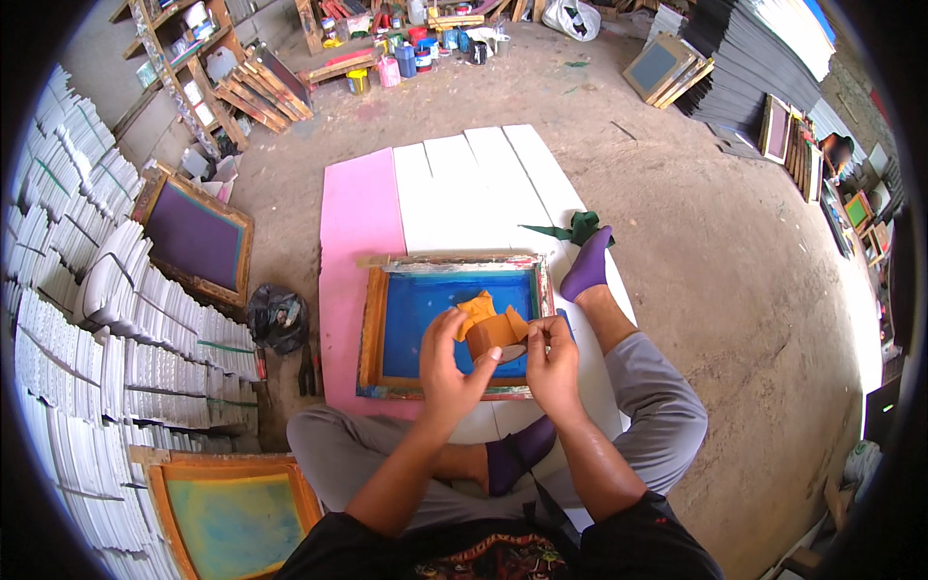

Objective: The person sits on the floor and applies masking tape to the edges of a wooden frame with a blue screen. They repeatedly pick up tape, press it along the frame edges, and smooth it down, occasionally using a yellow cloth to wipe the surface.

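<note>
While both hands (498, 353) grip brown tape (493, 329), white boards (474, 188) cover the dirt floor (715, 242).

My forearms enter from the lower edge of the frame and converge toward the centre. My left hand (450, 360) sits just left of centre, wrist straight, fingers curled upward, thumb extended to the right, pinching. My right hand (553, 360) sits just beside it, right of centre, fingers flexed, thumb and forefinger pinched together at its upper edge. The two thumbs nearly meet. Both elbows are bent. I sit cross-legged, my knees spread at lower left and right.
</note>
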A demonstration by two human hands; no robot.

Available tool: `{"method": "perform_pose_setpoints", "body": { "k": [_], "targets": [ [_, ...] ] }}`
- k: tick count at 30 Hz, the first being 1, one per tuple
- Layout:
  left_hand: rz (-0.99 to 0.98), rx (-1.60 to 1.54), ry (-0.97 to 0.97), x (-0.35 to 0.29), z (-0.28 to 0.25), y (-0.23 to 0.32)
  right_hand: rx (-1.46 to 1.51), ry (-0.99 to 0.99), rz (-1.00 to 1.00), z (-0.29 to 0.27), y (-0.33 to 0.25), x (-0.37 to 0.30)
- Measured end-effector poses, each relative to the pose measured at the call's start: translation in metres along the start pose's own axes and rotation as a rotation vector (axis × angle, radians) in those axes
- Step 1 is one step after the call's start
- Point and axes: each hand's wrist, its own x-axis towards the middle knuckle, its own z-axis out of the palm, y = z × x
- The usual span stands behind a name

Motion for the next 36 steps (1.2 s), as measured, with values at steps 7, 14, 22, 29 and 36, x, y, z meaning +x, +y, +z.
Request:
{"method": "perform_pose_setpoints", "body": {
  "k": [7, 14, 22, 29, 36],
  "targets": [
    [0.124, 0.183, -0.136, -0.023, 0.034, -0.006, -0.378, -0.003, -0.054, 0.012, -0.006, -0.013],
    [-0.085, 0.017, -0.160, -0.041, 0.043, -0.024, -0.456, -0.004, -0.199, 0.019, -0.001, -0.019],
    [-0.137, -0.100, -0.045, -0.034, 0.039, -0.024, -0.369, -0.075, -0.303, 0.024, 0.004, -0.018],
    [-0.406, -0.235, 0.058, -0.040, 0.037, -0.040, -0.113, -0.059, -0.322, 0.013, 0.032, -0.038],
    [-0.681, -0.641, 0.105, -0.051, 0.040, -0.058, -0.185, -0.053, -0.294, 0.019, 0.050, -0.032]
  ]
}}
